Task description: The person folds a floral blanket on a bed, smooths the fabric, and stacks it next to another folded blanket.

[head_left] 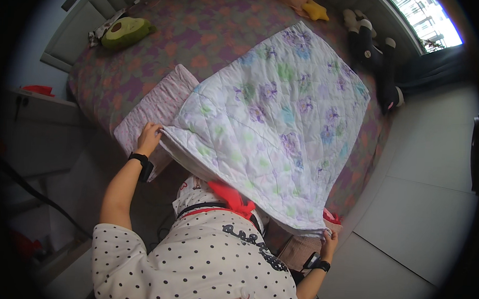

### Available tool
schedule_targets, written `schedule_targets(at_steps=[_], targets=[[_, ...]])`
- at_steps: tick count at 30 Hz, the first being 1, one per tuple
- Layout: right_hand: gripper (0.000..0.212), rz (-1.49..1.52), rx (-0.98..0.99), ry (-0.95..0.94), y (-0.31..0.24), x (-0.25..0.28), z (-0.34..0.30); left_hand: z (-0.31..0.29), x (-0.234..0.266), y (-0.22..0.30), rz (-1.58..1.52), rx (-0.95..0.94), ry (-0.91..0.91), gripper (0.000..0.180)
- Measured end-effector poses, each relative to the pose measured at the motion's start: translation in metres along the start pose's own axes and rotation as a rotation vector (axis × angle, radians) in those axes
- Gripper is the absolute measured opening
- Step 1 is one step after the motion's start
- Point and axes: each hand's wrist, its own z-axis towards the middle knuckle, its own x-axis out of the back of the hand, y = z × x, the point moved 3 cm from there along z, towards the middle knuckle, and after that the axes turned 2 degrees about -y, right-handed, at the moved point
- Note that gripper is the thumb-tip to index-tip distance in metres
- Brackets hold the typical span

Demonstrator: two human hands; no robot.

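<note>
A white quilt [272, 119] with purple, blue and green flowers lies spread over the bed, its near edge lifted toward me. My left hand [149, 138] pinches the quilt's near left corner. At the near right corner, my right hand [328, 244] is closed on the same quilt. Between my hands the near edge hangs in a slack curve in front of my body. Partly under the quilt's left side is a folded pink patterned cloth [154, 104], close to my left hand. Each wrist wears a dark band.
The bed [196, 32] has a flowered cover. On it are an avocado plush [126, 33], a yellow star cushion [315, 10] and a dark long-limbed plush toy [365, 51]. White cabinets [418, 166] stand along the right. A drawer unit [45, 111] stands at the left.
</note>
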Motion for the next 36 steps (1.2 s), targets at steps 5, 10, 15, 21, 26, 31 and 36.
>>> schedule_targets(at_steps=[5, 10, 15, 21, 26, 31, 36], targets=[[0.013, 0.215, -0.006, 0.134, -0.004, 0.009, 0.005, -0.016, -0.038, -0.036, -0.403, 0.301, -0.268, 0.035], [0.01, 0.148, 0.052, 0.141, -0.013, 0.011, 0.014, -0.022, -0.055, -0.043, -0.291, 0.094, -0.425, 0.044], [0.013, 0.097, 0.278, 0.29, -0.08, 0.02, 0.019, 0.023, -0.035, -0.008, -0.452, 0.279, -0.17, 0.039], [0.011, 0.075, 0.518, 0.351, -0.155, 0.054, 0.01, 0.094, 0.083, 0.059, -0.75, -0.081, 0.197, 0.021], [0.011, 0.373, 0.537, 0.46, -0.146, 0.084, -0.004, 0.083, 0.151, 0.067, -0.566, -0.092, 0.306, 0.021], [0.012, 0.317, 0.49, 0.424, -0.147, 0.09, -0.007, 0.091, 0.162, 0.076, -0.431, -0.16, 0.251, 0.024], [0.011, 0.299, 0.389, 0.422, -0.132, 0.087, -0.002, 0.075, 0.146, 0.054, -0.521, -0.029, -0.052, 0.024]])
